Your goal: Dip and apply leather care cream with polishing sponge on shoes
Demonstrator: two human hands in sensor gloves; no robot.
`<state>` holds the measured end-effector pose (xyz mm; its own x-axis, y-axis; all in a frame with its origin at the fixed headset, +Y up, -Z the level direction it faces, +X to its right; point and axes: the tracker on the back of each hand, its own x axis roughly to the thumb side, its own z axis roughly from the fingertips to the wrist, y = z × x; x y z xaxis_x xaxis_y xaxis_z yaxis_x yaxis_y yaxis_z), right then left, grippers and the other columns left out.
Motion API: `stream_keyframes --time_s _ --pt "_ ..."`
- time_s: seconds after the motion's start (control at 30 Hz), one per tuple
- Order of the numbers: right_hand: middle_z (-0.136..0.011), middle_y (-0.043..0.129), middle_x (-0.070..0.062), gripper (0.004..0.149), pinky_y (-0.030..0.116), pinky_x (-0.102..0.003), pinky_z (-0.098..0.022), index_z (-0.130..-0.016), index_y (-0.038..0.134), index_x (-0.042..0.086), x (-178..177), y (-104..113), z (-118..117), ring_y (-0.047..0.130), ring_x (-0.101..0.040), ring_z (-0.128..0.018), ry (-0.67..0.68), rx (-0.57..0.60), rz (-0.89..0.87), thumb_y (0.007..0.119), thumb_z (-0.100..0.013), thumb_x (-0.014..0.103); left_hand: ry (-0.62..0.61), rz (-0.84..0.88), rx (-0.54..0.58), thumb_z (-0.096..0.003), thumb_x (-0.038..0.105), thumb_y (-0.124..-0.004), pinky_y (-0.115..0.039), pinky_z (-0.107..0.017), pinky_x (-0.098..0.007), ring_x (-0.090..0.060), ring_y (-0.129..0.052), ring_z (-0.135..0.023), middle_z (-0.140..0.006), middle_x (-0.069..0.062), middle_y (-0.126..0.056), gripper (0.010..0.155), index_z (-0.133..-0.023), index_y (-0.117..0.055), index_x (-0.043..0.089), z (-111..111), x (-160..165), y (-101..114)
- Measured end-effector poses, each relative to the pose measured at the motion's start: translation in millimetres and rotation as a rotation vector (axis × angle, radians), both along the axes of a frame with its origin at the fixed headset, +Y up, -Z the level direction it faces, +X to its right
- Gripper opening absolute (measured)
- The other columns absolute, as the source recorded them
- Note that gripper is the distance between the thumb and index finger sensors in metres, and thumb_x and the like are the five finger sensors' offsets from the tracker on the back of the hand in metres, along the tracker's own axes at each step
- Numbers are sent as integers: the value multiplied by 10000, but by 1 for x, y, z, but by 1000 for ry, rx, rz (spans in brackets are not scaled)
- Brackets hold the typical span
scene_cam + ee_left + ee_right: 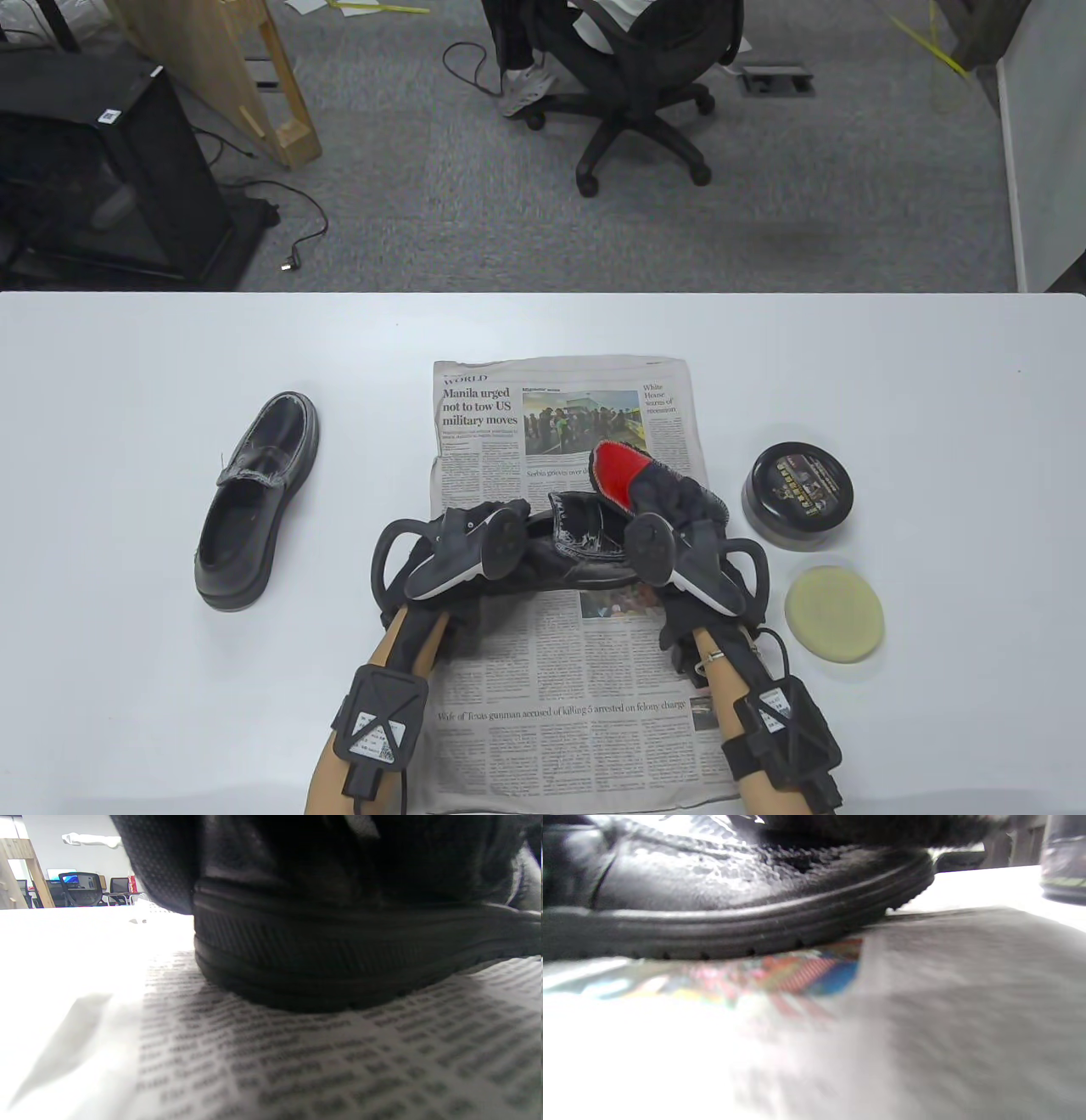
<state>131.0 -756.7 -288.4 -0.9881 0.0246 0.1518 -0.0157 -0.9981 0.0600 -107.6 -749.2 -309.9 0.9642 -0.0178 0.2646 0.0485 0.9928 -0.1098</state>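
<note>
A black leather shoe [585,543] lies across the newspaper [585,705], its upper wet and glossy. My left hand [475,539] holds its left end; in the left wrist view the glove [161,857] lies against the shoe's ribbed sole [339,955]. My right hand [670,505] grips a red-faced polishing sponge [618,467] with a dark fringe, pressed on the shoe's right end. The right wrist view shows the shoe's shiny toe [712,882] and sole close up. The trackers hide the fingers of both hands.
A second black shoe [254,501] lies on the white table [127,382] to the left. A cream tin with a black printed lid [797,495] stands right of the newspaper, also in the right wrist view [1065,861]. A round pale yellow pad [834,613] lies in front of it.
</note>
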Motion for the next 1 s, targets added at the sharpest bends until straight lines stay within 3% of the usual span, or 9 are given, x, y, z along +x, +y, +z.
stream_keyframes --time_s 0.13,0.27,0.43,0.6,0.73,0.87,1.0 --pt "-1169 332 -206 545 468 -581 -723 -1137 340 146 0 0 27 382 -505 -1055 83 -2 -7 434 -655 381 -5 7 -5 -305 650 -807 -778 -688 -448 -220 -862 -945 -1079 57 -827 847 -1078 -624 355 0 1 0" --pt "-1171 359 -199 547 487 -574 -732 -1142 344 150 -17 3 42 398 -493 -1059 180 -23 -142 428 -656 387 -22 20 -15 -309 639 -811 -765 -709 -449 -213 -846 -966 -1093 66 -809 840 -1077 -616 363 -1 1 -1" --pt "-1187 340 -184 551 451 -578 -743 -1151 334 164 -49 14 24 366 -480 -1077 223 -26 -364 420 -657 393 -33 21 -17 -306 635 -814 -760 -720 -447 -200 -835 -980 -1102 79 -796 840 -1078 -607 375 -2 0 -1" --pt "-1206 362 -141 549 401 -605 -731 -1155 351 197 -63 14 -13 360 -446 -1097 155 -50 -242 398 -654 417 -33 31 -18 -305 633 -817 -759 -720 -448 -200 -835 -980 -1105 79 -794 846 -1082 -602 376 -2 0 -2" --pt "-1202 374 -153 555 359 -614 -722 -1157 360 174 -51 9 -29 352 -449 -1094 49 -67 -257 392 -655 411 -25 18 -8 -305 647 -811 -766 -707 -439 -202 -849 -959 -1097 68 -806 858 -1088 -604 363 -1 1 -1" --pt "-1190 363 -169 561 342 -599 -710 -1156 361 151 -23 6 -30 333 -451 -1082 -17 -83 -177 399 -656 401 -16 9 -11 -303 656 -808 -776 -694 -430 -204 -860 -941 -1079 58 -826 858 -1083 -616 354 -2 2 -1" --pt "-1179 340 -186 560 413 -574 -714 -1151 345 140 -2 4 -13 338 -475 -1063 -2 -39 -76 414 -655 389 -13 -9 -5 -301 667 -799 -786 -687 -417 -205 -870 -928 -1070 51 -835 861 -1080 -630 342 -2 4 0"
